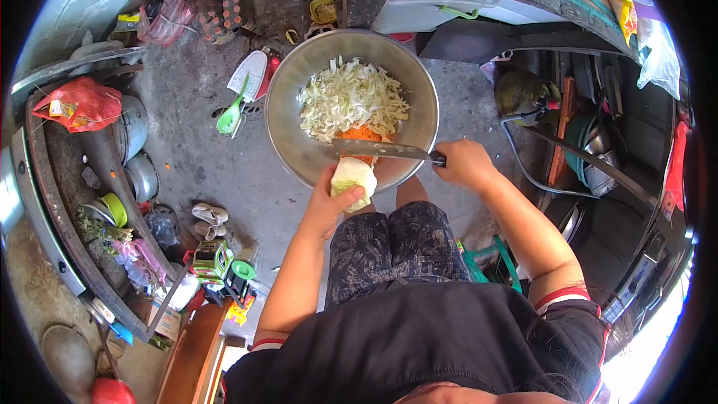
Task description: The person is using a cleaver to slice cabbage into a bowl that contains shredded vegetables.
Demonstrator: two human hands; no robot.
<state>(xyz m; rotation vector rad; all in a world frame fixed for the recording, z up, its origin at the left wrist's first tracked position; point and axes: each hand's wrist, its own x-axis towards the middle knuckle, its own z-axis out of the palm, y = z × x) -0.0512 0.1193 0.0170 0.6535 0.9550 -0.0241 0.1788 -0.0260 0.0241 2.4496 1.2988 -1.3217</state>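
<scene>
My left hand (331,202) grips a pale piece of cabbage (354,177) at the near rim of a wide metal bowl (289,123). In my right hand (464,164) is the dark handle of a large kitchen knife (387,150). Its broad blade lies level across the near part of the bowl, just above the cabbage piece; whether the two touch, I cannot tell. Shredded cabbage (353,95) is heaped in the bowl's far half. Finely cut orange vegetable (362,134), perhaps carrot, lies nearer to me, partly hidden under the blade.
Left of the bowl, a white slotted basket (247,74) and a green ladle (231,118) lie on the concrete floor. Metal pots (141,175) stand by a wooden bench at the left. A gas cylinder (519,98) with a hose is at the right, near stacked basins (580,143).
</scene>
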